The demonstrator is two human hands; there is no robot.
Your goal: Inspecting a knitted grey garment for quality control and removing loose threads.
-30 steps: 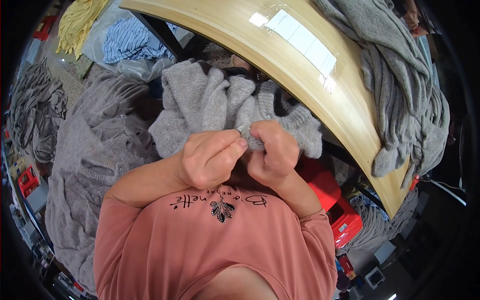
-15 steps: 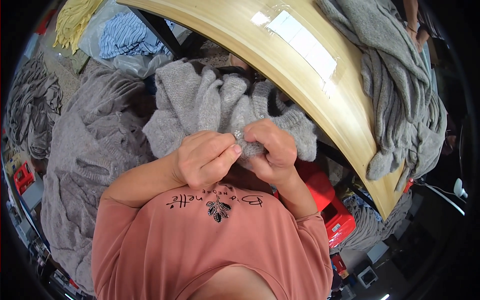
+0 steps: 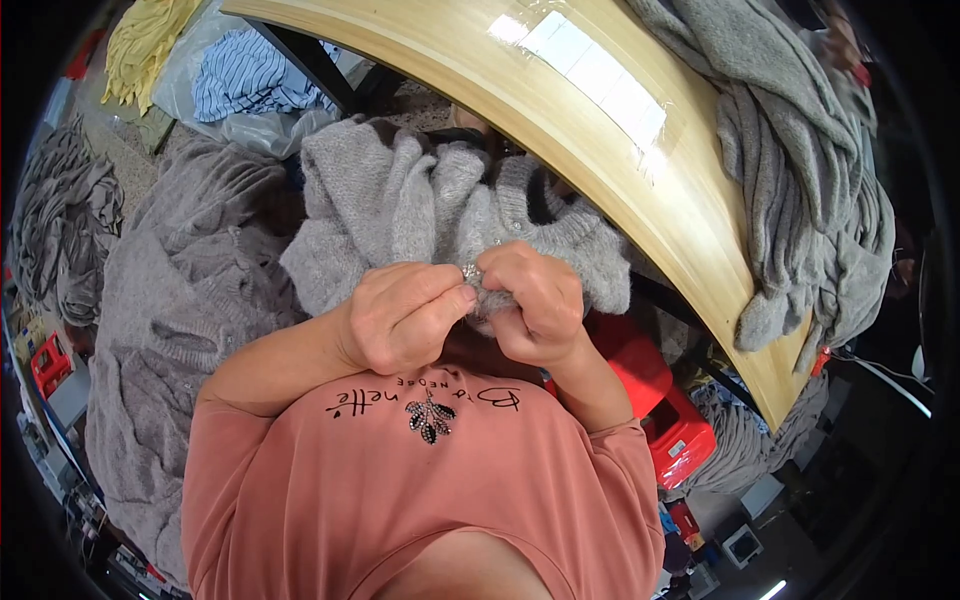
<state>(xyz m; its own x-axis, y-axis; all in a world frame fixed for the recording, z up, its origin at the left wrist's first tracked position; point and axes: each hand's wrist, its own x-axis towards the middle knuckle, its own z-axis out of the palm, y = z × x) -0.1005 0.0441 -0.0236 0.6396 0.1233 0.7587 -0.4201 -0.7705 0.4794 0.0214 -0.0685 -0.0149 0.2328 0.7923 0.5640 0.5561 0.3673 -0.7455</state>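
Note:
A fuzzy grey knit cardigan (image 3: 360,205) lies bunched in front of me, in my lap against the table edge. Small shiny buttons run along its band. One sparkling button (image 3: 470,272) shows between the fingertips of my two hands. My left hand (image 3: 408,315) is closed, with thumb and forefinger pinched together beside that button. From the other side, my right hand (image 3: 535,305) is closed too, its curled fingers gripping the knit at the button. The fingers hide exactly how button and cloth are held.
A light wooden table (image 3: 690,230) slants across the far right, with a paper sheet (image 3: 595,75) taped on it and grey knitwear (image 3: 800,150) draped over its end. A large grey knit pile (image 3: 165,350) stands at left. Beyond are blue striped cloth (image 3: 260,75) and a red stool (image 3: 680,440).
Both hands stay at the same spot on the cardigan with only slight finger shifts. The sparkling button shows a little more clearly between them. The whole view has moved slightly.

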